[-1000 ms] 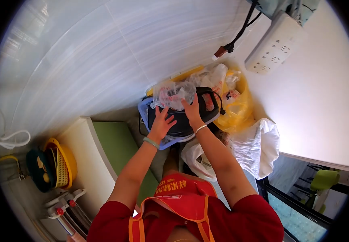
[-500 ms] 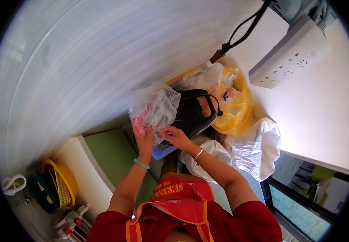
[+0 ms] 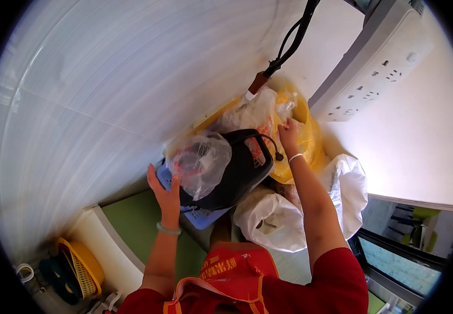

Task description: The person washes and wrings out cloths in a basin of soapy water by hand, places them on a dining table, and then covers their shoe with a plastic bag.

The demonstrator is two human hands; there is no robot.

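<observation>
A clear plastic bag [image 3: 200,162] with red print lies on a black appliance [image 3: 237,180] that rests in a blue basket [image 3: 203,219]. Beside the bag's left edge is my left hand [image 3: 164,194], thumb and fingers apart, holding nothing. My right hand [image 3: 289,133] is at the yellow bag [image 3: 310,146], its fingers curled together at the opening; what they hold, if anything, is too small to tell. More crumpled clear bags [image 3: 247,115] lie behind the appliance, whose black cord and plug cross its handle.
White sacks [image 3: 273,222] stand right of the basket. A power strip [image 3: 375,68] and a hanging cable with a brown connector [image 3: 258,83] are above. A green surface [image 3: 140,222] lies at left, near yellow baskets [image 3: 82,267]. A tiled wall [image 3: 106,94] rises behind.
My right hand has moved from the clear bag to the yellow bag. My left hand has opened and released the clear bag, which now rests on the appliance.
</observation>
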